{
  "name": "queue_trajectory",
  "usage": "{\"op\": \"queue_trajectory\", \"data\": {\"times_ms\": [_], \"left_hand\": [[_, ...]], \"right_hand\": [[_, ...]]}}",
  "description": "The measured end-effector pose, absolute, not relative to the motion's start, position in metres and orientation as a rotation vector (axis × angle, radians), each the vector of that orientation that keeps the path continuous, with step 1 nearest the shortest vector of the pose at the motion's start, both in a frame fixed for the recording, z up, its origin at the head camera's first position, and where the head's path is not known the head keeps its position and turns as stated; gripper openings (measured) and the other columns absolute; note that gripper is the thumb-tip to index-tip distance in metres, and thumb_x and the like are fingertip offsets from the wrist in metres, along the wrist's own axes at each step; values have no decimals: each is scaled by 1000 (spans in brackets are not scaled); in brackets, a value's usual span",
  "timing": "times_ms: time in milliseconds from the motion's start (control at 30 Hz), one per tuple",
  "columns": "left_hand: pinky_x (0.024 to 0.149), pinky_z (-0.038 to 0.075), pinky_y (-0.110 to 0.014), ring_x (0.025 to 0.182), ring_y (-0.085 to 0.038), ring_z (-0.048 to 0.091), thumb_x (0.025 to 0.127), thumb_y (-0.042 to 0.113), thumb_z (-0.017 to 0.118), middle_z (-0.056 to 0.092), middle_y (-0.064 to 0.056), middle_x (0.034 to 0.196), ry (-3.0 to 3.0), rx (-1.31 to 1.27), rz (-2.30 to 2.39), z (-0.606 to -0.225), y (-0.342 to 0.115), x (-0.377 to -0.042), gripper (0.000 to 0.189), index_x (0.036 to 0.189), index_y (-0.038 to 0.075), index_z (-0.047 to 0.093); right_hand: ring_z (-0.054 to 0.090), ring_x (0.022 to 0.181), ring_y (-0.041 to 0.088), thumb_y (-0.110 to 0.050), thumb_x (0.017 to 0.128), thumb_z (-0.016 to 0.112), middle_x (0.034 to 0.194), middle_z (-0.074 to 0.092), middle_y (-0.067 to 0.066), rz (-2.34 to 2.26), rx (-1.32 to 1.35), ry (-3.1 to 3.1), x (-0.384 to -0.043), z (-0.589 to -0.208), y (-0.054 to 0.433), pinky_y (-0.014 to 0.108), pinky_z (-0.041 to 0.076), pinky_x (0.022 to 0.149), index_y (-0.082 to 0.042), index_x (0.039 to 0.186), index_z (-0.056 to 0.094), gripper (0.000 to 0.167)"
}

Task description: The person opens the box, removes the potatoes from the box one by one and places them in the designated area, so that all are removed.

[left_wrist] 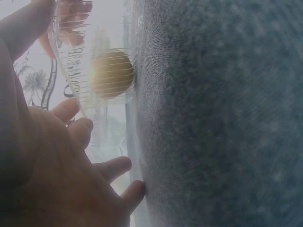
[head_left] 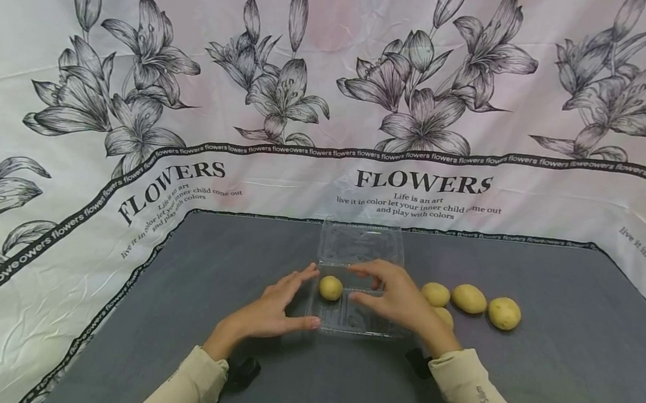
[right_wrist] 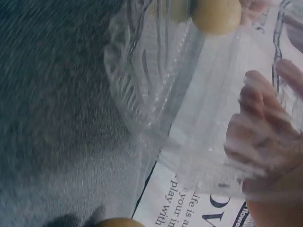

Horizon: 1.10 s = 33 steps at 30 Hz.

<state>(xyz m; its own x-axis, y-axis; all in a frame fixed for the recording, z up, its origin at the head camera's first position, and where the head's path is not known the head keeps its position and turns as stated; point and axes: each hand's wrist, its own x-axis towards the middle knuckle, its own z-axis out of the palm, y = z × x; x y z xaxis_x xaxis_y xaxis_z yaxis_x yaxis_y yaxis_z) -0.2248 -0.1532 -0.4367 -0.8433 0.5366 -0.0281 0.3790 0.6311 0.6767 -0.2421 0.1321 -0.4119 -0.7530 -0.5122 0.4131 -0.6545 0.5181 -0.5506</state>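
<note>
A clear plastic clamshell box (head_left: 369,324) lies on the grey table with its lid (head_left: 361,243) raised at the back. One yellow potato (head_left: 330,288) sits in its left part; the left wrist view shows this potato (left_wrist: 112,74) through the ribbed wall. My left hand (head_left: 273,308) is at the box's left side, fingers spread and thumb near the front corner. Over the right part of the box, my right hand (head_left: 398,296) has bent fingers and a thumb apart, with nothing between them. In the right wrist view, the right hand (right_wrist: 265,132) appears behind the clear plastic.
To the right of the box lie several more potatoes (head_left: 469,299), one partly hidden behind the right wrist. A flower-printed cloth (head_left: 418,192) hangs behind the table (head_left: 234,258) and along its sides.
</note>
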Motion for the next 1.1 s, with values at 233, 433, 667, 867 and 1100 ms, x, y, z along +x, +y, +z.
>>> {"op": "queue_trajectory", "data": {"times_ms": [233, 433, 667, 867, 1100], "left_hand": [[121, 9, -70, 160, -34, 6, 90, 65, 65, 4, 16, 172, 2634, 748, 1010, -438, -153, -226, 93, 164, 34, 18], [121, 9, -70, 160, -34, 5, 90, 66, 65, 4, 16, 172, 2630, 745, 1010, -438, -153, -225, 93, 164, 35, 17], [121, 9, -70, 160, -35, 5, 90, 65, 65, 4, 16, 172, 2629, 751, 1013, -438, -153, -226, 93, 164, 35, 17], [121, 9, -70, 160, -34, 4, 91, 64, 65, 3, 17, 171, 2626, 751, 1014, -437, -153, -226, 93, 164, 35, 16], [121, 10, -70, 160, -35, 4, 90, 65, 65, 3, 16, 172, 2625, 752, 1013, -438, -153, -225, 93, 164, 35, 17]], "right_hand": [[59, 81, 18, -21, 86, 84, 111, 72, 12, 1044, 1000, -2572, -242, -415, 124, 33, 51, 72, -11, 131, 69, 49], [60, 83, 20, -23, 87, 82, 114, 71, 13, 1046, 983, -2611, -241, -414, 118, 30, 49, 72, -11, 132, 68, 48], [60, 83, 21, -24, 87, 82, 113, 72, 12, 1032, 964, -2633, -244, -416, 113, 29, 48, 72, -12, 132, 68, 48], [57, 75, 13, -26, 87, 83, 115, 73, 13, 1027, 909, -2701, -246, -417, 109, 27, 46, 66, -13, 132, 68, 49], [54, 69, 6, -27, 87, 82, 117, 72, 13, 1017, 843, -2786, -249, -419, 105, 26, 46, 61, -15, 133, 68, 50]]}}
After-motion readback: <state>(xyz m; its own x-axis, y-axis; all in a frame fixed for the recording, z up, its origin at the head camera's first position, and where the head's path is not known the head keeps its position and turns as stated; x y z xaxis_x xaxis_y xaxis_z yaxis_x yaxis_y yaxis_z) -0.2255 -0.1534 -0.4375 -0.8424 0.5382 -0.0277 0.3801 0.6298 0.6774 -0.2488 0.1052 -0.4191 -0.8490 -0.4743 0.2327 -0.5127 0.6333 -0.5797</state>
